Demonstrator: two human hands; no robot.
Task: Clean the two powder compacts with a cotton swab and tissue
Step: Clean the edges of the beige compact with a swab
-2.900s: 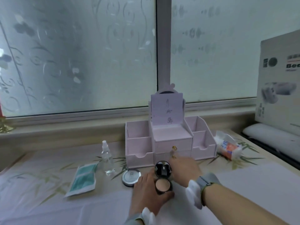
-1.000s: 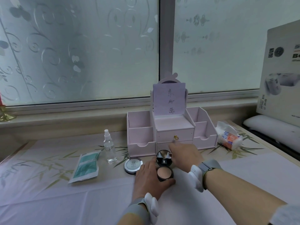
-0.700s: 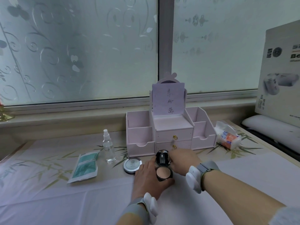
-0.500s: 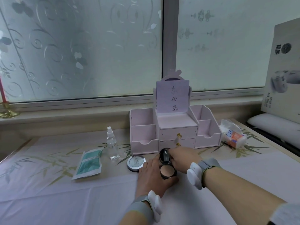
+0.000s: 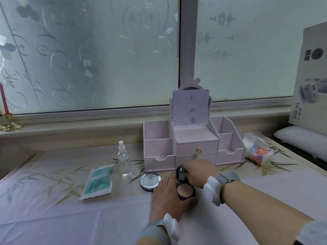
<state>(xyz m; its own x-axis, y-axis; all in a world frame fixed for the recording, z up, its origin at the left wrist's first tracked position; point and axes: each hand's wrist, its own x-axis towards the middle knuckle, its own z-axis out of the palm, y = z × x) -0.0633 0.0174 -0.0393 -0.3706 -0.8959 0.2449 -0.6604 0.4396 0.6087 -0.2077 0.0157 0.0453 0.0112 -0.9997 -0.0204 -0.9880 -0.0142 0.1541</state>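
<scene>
Tablecloth (image 5: 70,218), pale, bamboo-printed, below a frosted window.

1. Left hand (image 5: 166,197): fingers curled round the base of the open compact (image 5: 185,190), steadying it on the cloth, forearm low.
2. Right hand (image 5: 198,171): just beyond, pinching the raised lid (image 5: 180,174), arm entering from the right.
3. Step, as judged: compact opened, cleaning not begun. The next move needs one hand freed for swab or tissue.
4. Left of grip: closed compact (image 5: 150,180) just beside, then teal packet (image 5: 99,183) and spray bottle (image 5: 124,163).
5. Beyond grip: pink organiser (image 5: 159,147).
6. Far right: tissue pack (image 5: 257,152).
</scene>
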